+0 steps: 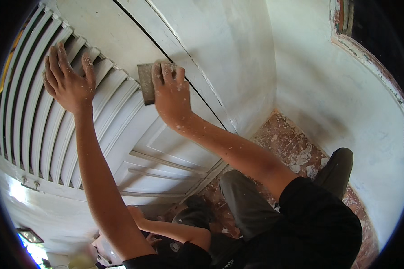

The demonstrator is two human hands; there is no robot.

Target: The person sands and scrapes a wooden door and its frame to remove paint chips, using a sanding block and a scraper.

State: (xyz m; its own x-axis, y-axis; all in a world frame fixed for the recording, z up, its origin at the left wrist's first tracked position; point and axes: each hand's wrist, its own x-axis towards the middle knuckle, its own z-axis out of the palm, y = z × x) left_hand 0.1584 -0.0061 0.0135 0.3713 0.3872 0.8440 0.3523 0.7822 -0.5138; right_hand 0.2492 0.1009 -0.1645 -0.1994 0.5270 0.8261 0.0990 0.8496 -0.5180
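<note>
My right hand (171, 90) presses a flat, dusty grey-brown rectangular pad (146, 84), probably folded sandpaper or a sanding block, against the white-painted frame (116, 37) of a louvred door or shutter. The fingers lie over the pad, close to a long dark gap (138, 23) in the woodwork. To the left, my left hand (69, 79) is spread against the white louvre slats (104, 94), holding nothing. White specks and dust cover both hands and my right forearm. The pad's face against the wood is hidden.
Another person's forearm (175, 230) shows at the bottom, beside my left arm. Below the slats is a moulded panel (158, 158). A pale wall (303, 84) stands at right, with a chipped frame (370, 59) around a dark opening. Paint spatters the reddish floor (286, 134).
</note>
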